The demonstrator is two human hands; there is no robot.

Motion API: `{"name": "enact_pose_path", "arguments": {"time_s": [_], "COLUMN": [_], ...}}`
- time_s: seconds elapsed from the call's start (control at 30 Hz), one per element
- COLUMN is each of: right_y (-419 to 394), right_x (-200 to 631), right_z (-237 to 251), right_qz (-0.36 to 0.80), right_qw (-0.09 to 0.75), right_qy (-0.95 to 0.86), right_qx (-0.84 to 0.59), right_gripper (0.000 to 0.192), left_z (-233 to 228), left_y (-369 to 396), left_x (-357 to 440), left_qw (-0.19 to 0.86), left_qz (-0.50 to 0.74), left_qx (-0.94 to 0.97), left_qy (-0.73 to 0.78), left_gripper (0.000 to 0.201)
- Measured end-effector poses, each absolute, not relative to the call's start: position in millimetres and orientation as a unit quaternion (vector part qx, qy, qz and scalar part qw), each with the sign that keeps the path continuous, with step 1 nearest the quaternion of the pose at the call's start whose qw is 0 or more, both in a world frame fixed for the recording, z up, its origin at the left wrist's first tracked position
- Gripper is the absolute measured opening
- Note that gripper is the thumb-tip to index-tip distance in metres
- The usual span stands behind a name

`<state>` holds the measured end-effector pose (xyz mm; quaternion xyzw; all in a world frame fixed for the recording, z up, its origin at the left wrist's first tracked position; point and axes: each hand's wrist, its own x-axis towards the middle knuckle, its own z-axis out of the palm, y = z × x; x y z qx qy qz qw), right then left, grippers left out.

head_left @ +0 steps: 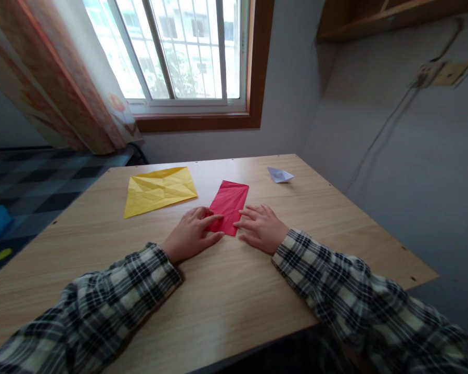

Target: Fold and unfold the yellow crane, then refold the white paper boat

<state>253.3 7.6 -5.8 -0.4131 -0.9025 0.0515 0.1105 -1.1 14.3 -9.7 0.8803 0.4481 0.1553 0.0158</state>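
Observation:
A red sheet of paper, folded into a narrow rectangle, lies on the wooden table between my hands. My left hand rests on its near left part, fingers stretched over the paper and thumb at the near edge. At the right edge, my right hand lies with its fingers spread, the tips touching or just beside the paper. Neither hand grips it. Creases show on the red surface.
To the left lies a creased yellow sheet of paper. A small white paper boat stands toward the back right. Behind the table are a window and a wall; a curtain hangs at the left.

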Motion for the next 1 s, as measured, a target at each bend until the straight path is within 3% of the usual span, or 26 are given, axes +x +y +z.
{"name": "enact_pose_path", "arguments": {"time_s": [0.4, 0.67, 1.0], "right_y": [15.1, 13.3, 16.7], "right_x": [255.1, 255.9, 258.6], "right_z": [-11.8, -6.7, -7.9], "right_qz": [0.039, -0.006, -0.005], "right_qw": [0.083, 0.145, 0.216], "right_qy": [-0.855, -0.857, -0.861], "right_qx": [-0.511, -0.494, -0.460], "right_gripper": [0.052, 0.031, 0.022], "left_z": [-5.9, -3.2, -2.1], "left_y": [14.7, 12.0, 11.3], "left_x": [0.1, 3.1, 3.3], "left_qw": [0.025, 0.016, 0.048], "left_qz": [0.149, 0.143, 0.153], "left_qx": [0.911, 0.906, 0.912], "left_qy": [0.383, 0.398, 0.378], "left_gripper": [0.038, 0.040, 0.038]}}
